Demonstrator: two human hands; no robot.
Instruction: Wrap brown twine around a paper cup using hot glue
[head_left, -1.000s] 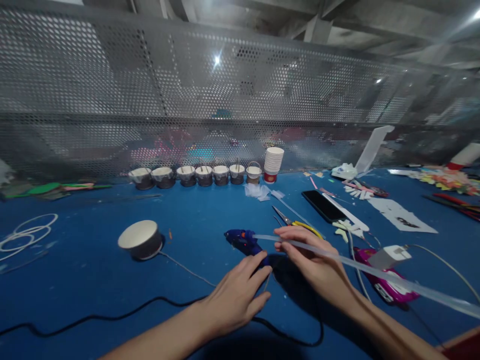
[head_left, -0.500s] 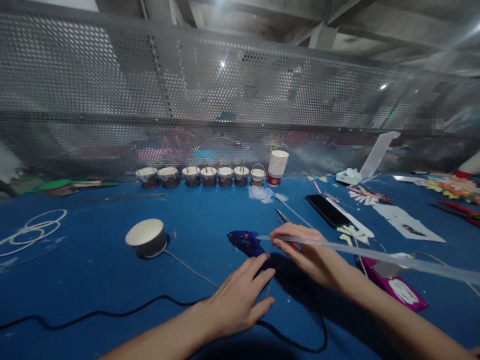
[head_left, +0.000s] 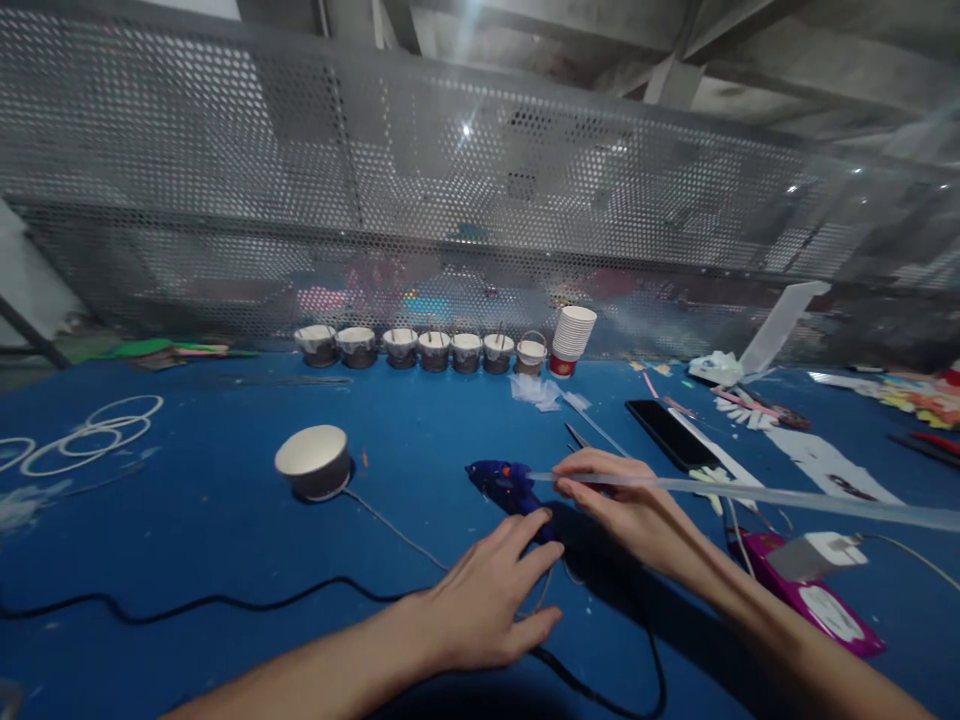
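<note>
A blue glue gun (head_left: 495,480) lies on the blue table, its nozzle towards the left. My left hand (head_left: 499,590) rests by its handle with fingers apart, the fingertips touching it. Pinched in my right hand (head_left: 619,495) is a long translucent glue stick (head_left: 720,490), whose left end is at the back of the gun. To the left stands a dark paper cup (head_left: 319,475) with a white inside; a grey cord (head_left: 390,520) runs from its base towards my left hand.
Several wrapped cups (head_left: 435,352) line the back beside a cup stack (head_left: 573,340). A phone (head_left: 670,433), scissors, a purple power strip (head_left: 832,605) and paper scraps are at right. White rings (head_left: 97,437) lie left; a black cable (head_left: 217,600) crosses the front.
The whole view has shifted, so things on the table appear farther right. Both hands keep nearly the same pose around the glue gun.
</note>
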